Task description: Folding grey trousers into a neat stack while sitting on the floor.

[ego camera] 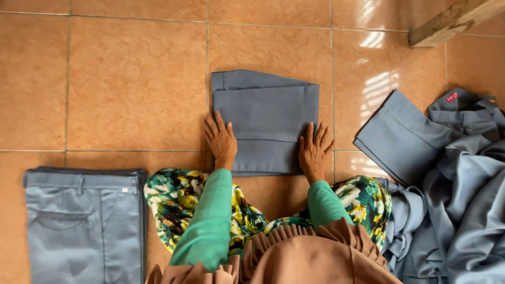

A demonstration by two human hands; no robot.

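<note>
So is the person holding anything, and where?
Nothing is gripped. The left hand and right hand press flat on the side edges of the folded grey trousers.

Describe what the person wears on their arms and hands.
Both arms are covered by plain long green sleeves that end at the wrists. The left hand and right hand are bare: no gloves, and no rings or bracelets that I can make out.

No packages, signs or screens here, just 2 small labels. A red tag [452, 97] with pale markings sits on the grey garment at the top of the pile [463, 173] on the right. A tiny white square label [125, 190] shows on the waistband of the folded grey trousers [87, 226] lower left.
</note>
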